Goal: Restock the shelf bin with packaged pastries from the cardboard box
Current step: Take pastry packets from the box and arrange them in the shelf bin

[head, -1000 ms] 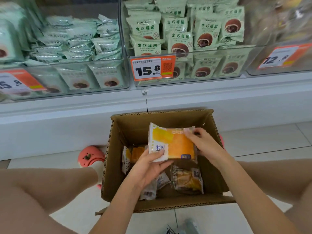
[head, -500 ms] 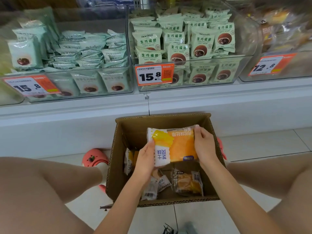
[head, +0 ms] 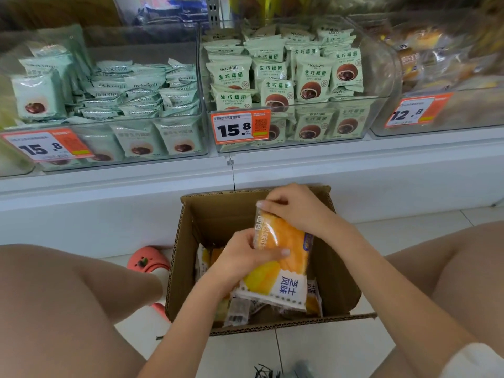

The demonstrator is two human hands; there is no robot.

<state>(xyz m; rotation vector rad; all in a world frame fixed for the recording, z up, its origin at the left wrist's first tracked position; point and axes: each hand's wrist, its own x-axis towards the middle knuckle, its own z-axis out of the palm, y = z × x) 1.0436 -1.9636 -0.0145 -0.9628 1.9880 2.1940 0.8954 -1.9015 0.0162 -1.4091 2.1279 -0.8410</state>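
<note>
Shop floor below clear plastic shelf bins (head: 289, 126): open brown cardboard box (head: 341, 282). Left hand (head: 245, 255) & right hand (head: 297, 208) both grip orange-yellow plastic-wrapped pastry pack (head: 283, 271) above box, prob. squaring it for binning.

Right bin (head: 450, 77) contents blurred; box (head: 343, 268) bottom hidden behind held pastry pack (head: 283, 268).

The cardboard box (head: 338, 282) is open on top, so a hand can reach in, but 2 knees crowd its sides and the white shelf front (head: 354, 175) blocks behind
</note>
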